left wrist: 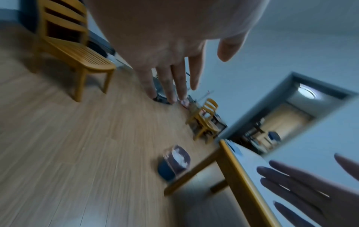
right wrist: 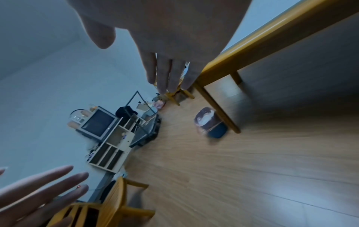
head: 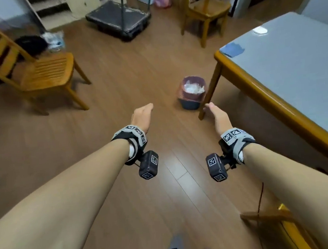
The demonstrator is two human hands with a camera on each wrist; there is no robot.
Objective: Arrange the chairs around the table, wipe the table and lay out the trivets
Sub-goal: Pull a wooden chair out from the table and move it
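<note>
A wooden table (head: 255, 88) with a grey glass top fills the right of the head view; a blue cloth (head: 233, 49) lies near its far corner. One wooden chair (head: 41, 73) stands away from the table at the left, a second chair (head: 206, 9) at the back. Part of a third chair (head: 282, 219) shows at the lower right, under my right forearm. My left hand (head: 142, 114) and right hand (head: 216, 112) reach forward over the floor, fingers straight, holding nothing. The wrist views show the left hand's fingers (left wrist: 172, 79) and the right hand's fingers (right wrist: 167, 72) spread and empty.
A small bin (head: 192, 94) with a pink liner stands on the floor beside the table leg (head: 209, 96). A black flat cart (head: 118, 19) sits at the back, with a shelf unit (right wrist: 110, 147) and an old television (right wrist: 97, 124) by the wall. Bags (head: 33, 44) lie behind the left chair.
</note>
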